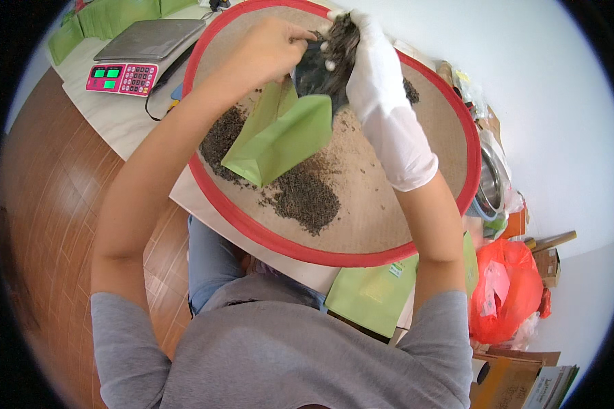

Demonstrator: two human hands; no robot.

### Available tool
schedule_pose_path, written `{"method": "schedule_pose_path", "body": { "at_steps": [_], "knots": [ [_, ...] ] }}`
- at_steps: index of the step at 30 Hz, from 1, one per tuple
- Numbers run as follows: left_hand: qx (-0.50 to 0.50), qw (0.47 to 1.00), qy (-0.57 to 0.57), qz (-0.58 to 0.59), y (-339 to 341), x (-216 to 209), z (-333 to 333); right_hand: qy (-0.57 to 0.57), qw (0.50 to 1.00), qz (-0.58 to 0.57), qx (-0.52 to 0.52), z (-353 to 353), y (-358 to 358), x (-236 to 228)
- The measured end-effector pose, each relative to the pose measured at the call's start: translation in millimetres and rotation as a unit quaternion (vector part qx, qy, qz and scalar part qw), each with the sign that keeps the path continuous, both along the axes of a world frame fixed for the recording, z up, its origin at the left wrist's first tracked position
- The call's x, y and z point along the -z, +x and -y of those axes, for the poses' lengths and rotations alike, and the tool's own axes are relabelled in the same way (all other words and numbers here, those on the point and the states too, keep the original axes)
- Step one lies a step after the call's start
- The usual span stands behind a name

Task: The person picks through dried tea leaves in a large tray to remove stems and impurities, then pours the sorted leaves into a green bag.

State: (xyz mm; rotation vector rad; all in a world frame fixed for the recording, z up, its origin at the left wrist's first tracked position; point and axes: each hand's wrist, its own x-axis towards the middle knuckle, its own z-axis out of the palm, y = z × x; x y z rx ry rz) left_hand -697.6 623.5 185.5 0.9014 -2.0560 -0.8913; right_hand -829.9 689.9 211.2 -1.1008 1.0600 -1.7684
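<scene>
A green pouch (283, 140) with a dark, shiny inside is tilted over a round tray (368, 225) with a red rim. My bare left hand (276, 51) pinches the pouch by the edge of its mouth. At that mouth is my right hand (372, 51) in a white glove, its fingers curled round a clump of dark dried leaves (342, 44), tea-like in look. More of the dark dried stuff lies on the tray in a near heap (307, 201) and a left heap (222, 140), partly hidden by the pouch. Crumbs are scattered between them.
On the table at the far left stands a pink scale (143, 51) with lit green displays. Green pouches (119, 15) line up behind it. Another green pouch (375, 293) lies by my lap. To the right are a metal bowl (490, 178), a red plastic bag (505, 290) and cardboard boxes (515, 382).
</scene>
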Motion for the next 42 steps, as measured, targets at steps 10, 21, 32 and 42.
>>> {"method": "schedule_pose_path", "body": {
  "at_steps": [10,21,32,42],
  "knots": [
    [0.003,0.999,-0.017,-0.028,1.5,2.6,2.2,0.015,0.880,-0.475,0.006,-41.8,-15.8,0.5],
    [-0.011,0.959,0.098,-0.264,43.4,-23.7,-10.7,-0.009,0.773,-0.605,0.191,-89.9,-60.1,178.0],
    [0.015,0.933,0.087,-0.350,84.3,-19.3,-12.4,0.093,0.754,-0.650,0.037,-55.0,32.6,245.0],
    [0.020,0.940,0.083,-0.331,104.8,-12.9,-6.6,-0.009,0.822,-0.559,-0.107,-95.4,30.1,214.1]
  ]
}}
